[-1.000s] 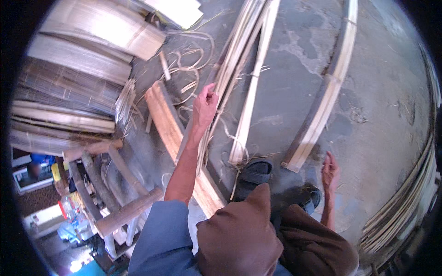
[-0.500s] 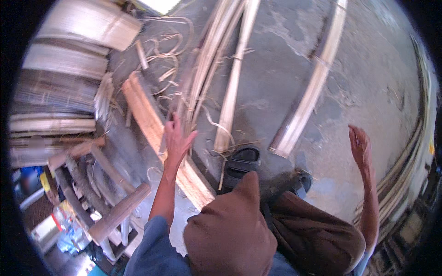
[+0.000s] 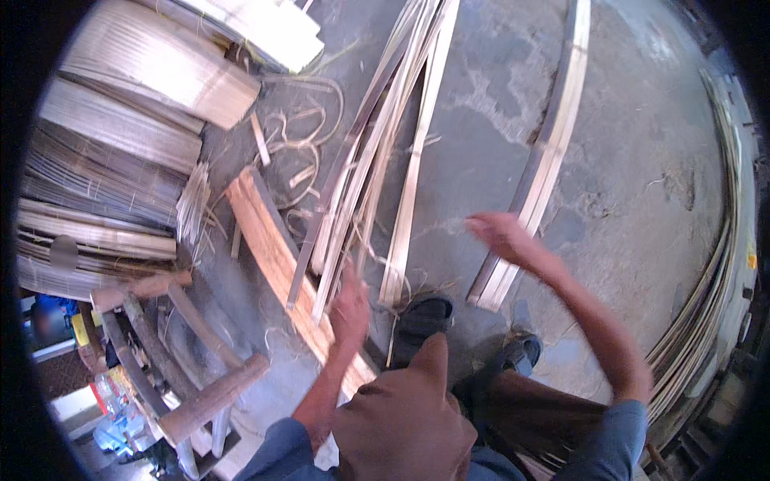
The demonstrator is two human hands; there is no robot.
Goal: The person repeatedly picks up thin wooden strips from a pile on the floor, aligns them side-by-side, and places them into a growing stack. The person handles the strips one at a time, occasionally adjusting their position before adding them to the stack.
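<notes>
My left hand (image 3: 350, 313) is by the near ends of a loose bundle of pale split strips (image 3: 353, 188), fingers stretched toward them and blurred. Nothing shows in its grasp; whether it touches a strip I cannot tell. Those near ends rest across a thick wooden plank (image 3: 273, 240) on the floor. A narrower tied bundle (image 3: 407, 208) lies just to the right of the loose strips. My right hand (image 3: 505, 239) reaches inward above the near part of another tied strip bundle (image 3: 549, 160). Motion smears its fingers, so their grip is hidden.
Stacks of flat strips (image 3: 120, 152) fill the left side, with a rough wooden stool (image 3: 212, 393) below them. Curled shavings (image 3: 309, 144) litter the concrete floor (image 3: 634, 160). Long thin strips (image 3: 714, 289) curve along the right edge. My sandalled foot (image 3: 425, 317) is near the bundles.
My right hand has swung leftward from the far right to the right-hand bundle. My left hand has moved right and nearer to me. The view has shifted slightly.
</notes>
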